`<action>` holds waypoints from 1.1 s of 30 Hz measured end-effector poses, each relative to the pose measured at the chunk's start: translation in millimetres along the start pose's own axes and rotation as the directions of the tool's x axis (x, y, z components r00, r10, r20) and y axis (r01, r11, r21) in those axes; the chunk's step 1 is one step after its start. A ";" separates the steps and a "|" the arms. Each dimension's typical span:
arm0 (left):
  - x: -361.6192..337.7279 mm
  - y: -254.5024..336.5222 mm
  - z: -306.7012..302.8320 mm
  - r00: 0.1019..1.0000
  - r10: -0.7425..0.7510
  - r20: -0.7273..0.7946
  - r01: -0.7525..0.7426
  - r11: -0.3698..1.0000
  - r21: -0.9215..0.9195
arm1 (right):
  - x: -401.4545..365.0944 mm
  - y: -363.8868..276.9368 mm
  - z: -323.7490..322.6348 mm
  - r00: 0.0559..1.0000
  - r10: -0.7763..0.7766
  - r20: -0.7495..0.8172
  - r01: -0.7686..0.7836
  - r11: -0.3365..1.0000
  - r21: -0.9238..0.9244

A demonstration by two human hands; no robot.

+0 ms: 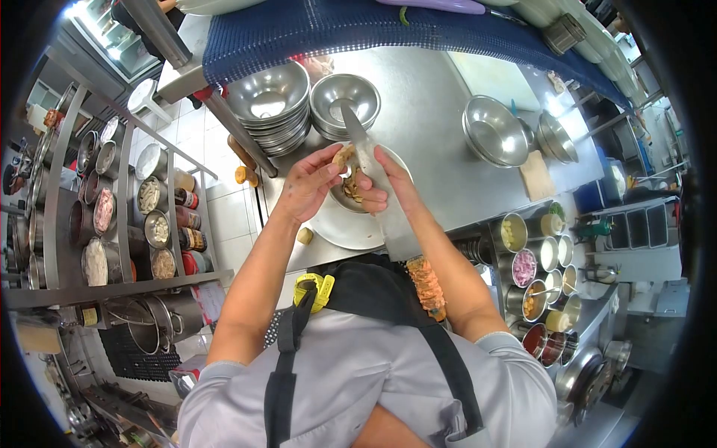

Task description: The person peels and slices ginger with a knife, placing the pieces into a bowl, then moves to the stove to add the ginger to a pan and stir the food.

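My left hand (312, 183) pinches a small light-brown piece of food (343, 155) above a metal bowl. In my right hand (385, 183) is a wide-bladed knife (390, 213), its pointed tip toward the stacked bowls and its orange wrapped handle (426, 287) toward my body. My fingers grip it by the blade. Under both hands, the bowl (399, 158) holds brown pieces (352, 188) and stands on a large round metal tray (328, 230). A small yellowish chunk (305, 236) lies on the tray's left part.
Stacked steel bowls (269, 97) stand behind my hands, with more bowls (495, 131) and a white cutting board (493, 78) to the right. Ingredient containers (524, 266) are at the lower right. A metal shelf (112, 293) with pots is at the left.
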State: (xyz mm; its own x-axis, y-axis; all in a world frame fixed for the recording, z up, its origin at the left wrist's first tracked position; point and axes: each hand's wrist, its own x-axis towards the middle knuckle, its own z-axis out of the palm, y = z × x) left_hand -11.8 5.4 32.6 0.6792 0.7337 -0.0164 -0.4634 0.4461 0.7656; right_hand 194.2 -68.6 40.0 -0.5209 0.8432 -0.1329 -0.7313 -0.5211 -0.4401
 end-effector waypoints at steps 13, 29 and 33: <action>2.5 -9.8 -17.2 0.994 -0.053 0.091 0.066 0.987 -0.147 | 6.2 12.8 35.3 0.956 -0.166 -0.242 0.091 0.951 -0.295; 2.0 12.7 -3.9 0.997 -0.032 0.064 0.043 0.982 -0.183 | -7.9 32.1 63.9 0.871 -0.450 -0.196 -0.049 0.317 -0.947; 0.2 14.2 -8.9 0.995 -0.052 0.084 0.063 0.990 -0.130 | -8.7 35.0 68.3 0.868 -0.474 -0.145 0.021 0.328 -0.945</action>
State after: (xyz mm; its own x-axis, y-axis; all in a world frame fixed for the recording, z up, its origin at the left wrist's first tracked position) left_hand -23.4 16.4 37.8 0.7479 0.6639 -0.0024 -0.4899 0.5542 0.6729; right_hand 143.1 -103.1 86.5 -0.0414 0.9985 -0.0354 0.1652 -0.0281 -0.9859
